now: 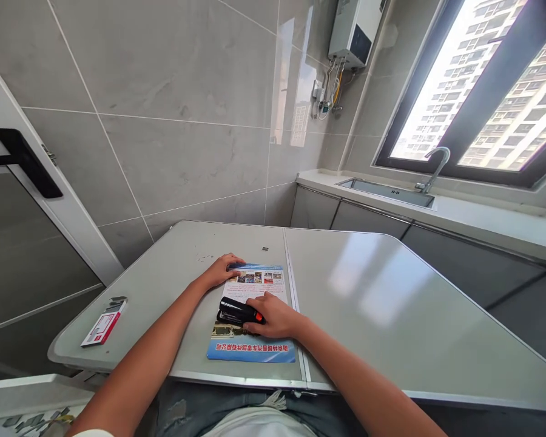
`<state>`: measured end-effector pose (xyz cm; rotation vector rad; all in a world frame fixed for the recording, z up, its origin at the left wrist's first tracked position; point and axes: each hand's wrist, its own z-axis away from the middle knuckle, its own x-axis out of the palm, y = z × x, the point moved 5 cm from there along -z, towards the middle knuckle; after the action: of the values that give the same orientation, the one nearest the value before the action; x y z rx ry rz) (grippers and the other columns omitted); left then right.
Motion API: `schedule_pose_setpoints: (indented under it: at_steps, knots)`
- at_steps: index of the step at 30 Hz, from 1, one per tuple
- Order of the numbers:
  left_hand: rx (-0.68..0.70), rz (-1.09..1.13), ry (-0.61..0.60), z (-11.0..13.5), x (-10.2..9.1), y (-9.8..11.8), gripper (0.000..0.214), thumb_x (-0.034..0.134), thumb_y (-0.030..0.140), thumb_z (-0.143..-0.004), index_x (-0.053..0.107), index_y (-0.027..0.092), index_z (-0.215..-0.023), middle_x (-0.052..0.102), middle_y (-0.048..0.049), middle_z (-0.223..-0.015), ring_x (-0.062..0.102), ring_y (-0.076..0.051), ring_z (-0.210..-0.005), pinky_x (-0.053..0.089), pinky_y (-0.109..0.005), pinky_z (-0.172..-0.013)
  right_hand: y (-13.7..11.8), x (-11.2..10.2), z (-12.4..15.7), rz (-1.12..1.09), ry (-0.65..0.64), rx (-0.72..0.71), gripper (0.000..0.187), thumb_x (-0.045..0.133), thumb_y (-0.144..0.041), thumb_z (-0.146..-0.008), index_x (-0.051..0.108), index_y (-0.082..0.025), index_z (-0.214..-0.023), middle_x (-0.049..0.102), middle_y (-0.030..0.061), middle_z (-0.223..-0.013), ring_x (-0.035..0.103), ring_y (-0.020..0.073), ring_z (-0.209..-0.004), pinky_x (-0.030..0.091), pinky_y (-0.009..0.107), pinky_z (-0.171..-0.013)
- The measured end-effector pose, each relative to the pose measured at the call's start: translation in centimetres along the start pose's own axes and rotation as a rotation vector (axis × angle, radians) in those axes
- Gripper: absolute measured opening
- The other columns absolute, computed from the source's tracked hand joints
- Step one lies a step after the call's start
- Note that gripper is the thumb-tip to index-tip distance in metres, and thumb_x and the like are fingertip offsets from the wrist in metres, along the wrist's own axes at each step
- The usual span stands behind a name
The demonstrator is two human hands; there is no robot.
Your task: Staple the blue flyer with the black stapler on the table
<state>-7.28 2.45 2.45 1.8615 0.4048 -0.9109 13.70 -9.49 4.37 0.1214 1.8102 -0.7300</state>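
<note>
A blue-and-white printed leaflet [253, 349] lies flat on the grey folding table [382, 303] in front of me. My left hand [221, 269] rests on the leaflet's far left corner with its fingers flat, pinning it down. My right hand [275, 316] is closed over a black stapler [235, 312] with an orange-red end, which lies across the middle of the leaflet. The stapler's rear is hidden under my fingers.
A small red-and-white box [104, 327] sits near the table's left edge. A tiny dark bit [265, 248] and scattered staples [204, 258] lie at the far side. Beyond stand a tiled wall, a counter with sink [386, 192] and tap, and a door at left.
</note>
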Motion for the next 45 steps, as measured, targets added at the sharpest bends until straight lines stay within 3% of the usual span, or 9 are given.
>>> schedule_pose_setpoints:
  at_steps: [4,7,11,20,26,31,36,45]
  knots:
    - [0.021,-0.103,0.015,-0.1,0.3,0.0,0.036,0.070,0.035,-0.091,0.075,0.024,-0.125,0.071,-0.0088,-0.121,0.062,-0.026,-0.116,0.046,-0.041,-0.108,1.4,-1.4,0.7,0.076,-0.011,-0.025,0.028,0.075,-0.046,-0.087,0.064,-0.021,-0.093,0.065,0.0021,-0.079,0.056,0.0186,-0.072,0.040,0.032,-0.080]
    - [0.054,-0.166,0.024,-0.2,0.5,-0.1,0.035,0.068,0.034,-0.094,0.073,0.023,-0.127,0.070,-0.0095,-0.122,0.061,-0.026,-0.116,0.046,-0.042,-0.108,2.3,-2.0,1.1,0.054,-0.023,-0.023,0.029,0.075,-0.047,-0.086,0.066,-0.021,-0.096,0.067,0.0019,-0.079,0.056,0.0178,-0.070,0.038,0.029,-0.071]
    - [0.078,-0.237,0.068,-0.3,0.5,-0.1,0.033,0.067,0.032,-0.095,0.073,0.024,-0.126,0.066,-0.0094,-0.124,0.058,-0.026,-0.118,0.045,-0.042,-0.111,2.4,-1.7,1.0,0.025,-0.028,-0.013,0.029,0.072,-0.048,-0.089,0.066,-0.022,-0.099,0.068,0.0010,-0.077,0.055,0.0166,-0.065,0.034,0.026,-0.063]
    - [0.072,-0.301,0.089,-0.5,0.6,-0.4,0.031,0.066,0.024,-0.095,0.072,0.024,-0.124,0.061,-0.0091,-0.127,0.056,-0.025,-0.119,0.045,-0.044,-0.111,2.4,-0.9,0.7,-0.005,-0.014,0.002,0.034,0.071,-0.053,-0.090,0.064,-0.022,-0.102,0.069,0.0013,-0.081,0.056,0.0166,-0.066,0.033,0.026,-0.063]
    - [0.137,-0.344,0.097,-0.5,1.0,-0.8,0.021,0.064,0.026,-0.097,0.079,0.026,-0.112,0.062,-0.0084,-0.125,0.058,-0.025,-0.117,0.047,-0.045,-0.108,1.3,-1.3,0.6,0.016,0.116,-0.056,0.044,0.077,-0.053,-0.087,0.064,-0.020,-0.113,0.070,0.0064,-0.099,0.062,0.0225,-0.090,0.042,0.031,-0.078]
    - [0.144,-0.352,0.082,-0.6,1.1,-1.2,0.022,0.063,0.027,-0.098,0.079,0.027,-0.113,0.064,-0.0085,-0.123,0.059,-0.025,-0.115,0.047,-0.044,-0.107,1.3,-0.8,0.3,0.000,0.176,-0.034,0.020,0.071,-0.036,-0.094,0.062,-0.020,-0.100,0.068,0.0043,-0.096,0.061,0.0213,-0.091,0.041,0.032,-0.081]
    - [0.145,-0.334,0.074,-0.6,1.2,-1.1,0.022,0.064,0.027,-0.098,0.080,0.026,-0.113,0.065,-0.0086,-0.123,0.059,-0.024,-0.114,0.048,-0.043,-0.106,2.0,-1.5,0.3,0.014,0.234,-0.008,0.023,0.072,-0.032,-0.095,0.062,-0.021,-0.113,0.070,0.0066,-0.110,0.060,0.0250,-0.105,0.038,0.038,-0.095]
    - [0.118,-0.345,0.059,-0.5,1.2,-1.0,0.023,0.063,0.028,-0.098,0.079,0.027,-0.115,0.066,-0.0087,-0.124,0.059,-0.024,-0.115,0.047,-0.043,-0.106,3.2,-2.3,0.7,0.020,0.228,0.075,0.019,0.073,-0.031,-0.094,0.066,-0.021,-0.109,0.069,0.0065,-0.109,0.061,0.0247,-0.104,0.039,0.038,-0.093]
